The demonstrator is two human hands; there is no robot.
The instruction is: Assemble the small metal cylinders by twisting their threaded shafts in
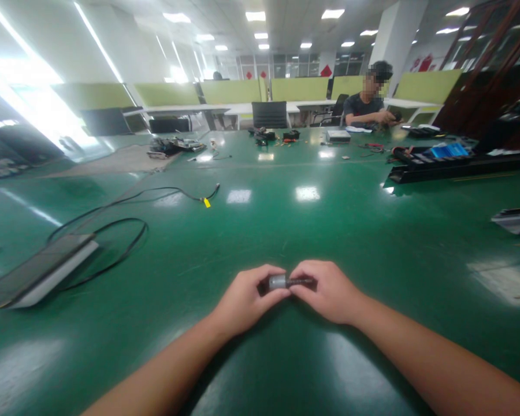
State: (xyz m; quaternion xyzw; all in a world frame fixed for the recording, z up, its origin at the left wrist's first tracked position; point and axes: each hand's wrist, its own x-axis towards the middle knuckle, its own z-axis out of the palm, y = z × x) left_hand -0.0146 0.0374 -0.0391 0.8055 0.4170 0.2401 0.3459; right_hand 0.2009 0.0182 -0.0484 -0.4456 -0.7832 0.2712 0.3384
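Observation:
Low over the green table (260, 237), or resting on it, is a small grey cylinder (278, 282) with a thin dark rod (298, 282) running from its right end. My left hand (245, 297) is closed round the grey cylinder, thumb below and fingers above. On the rod side, my right hand (331, 292) is closed with thumb and fingers about the dark part. The fingertips of both hands nearly meet at the middle. The outer ends of the piece are hidden in the hands, and its exact kind is unclear.
A dark slanted panel device (43, 268) lies at left, with a black cable (125, 199) bearing a yellow tag (207, 202). Dark equipment (442, 167) occupies the right. Loose parts (262, 136) lie along the far edge, where another person (364, 110) sits handling something dark.

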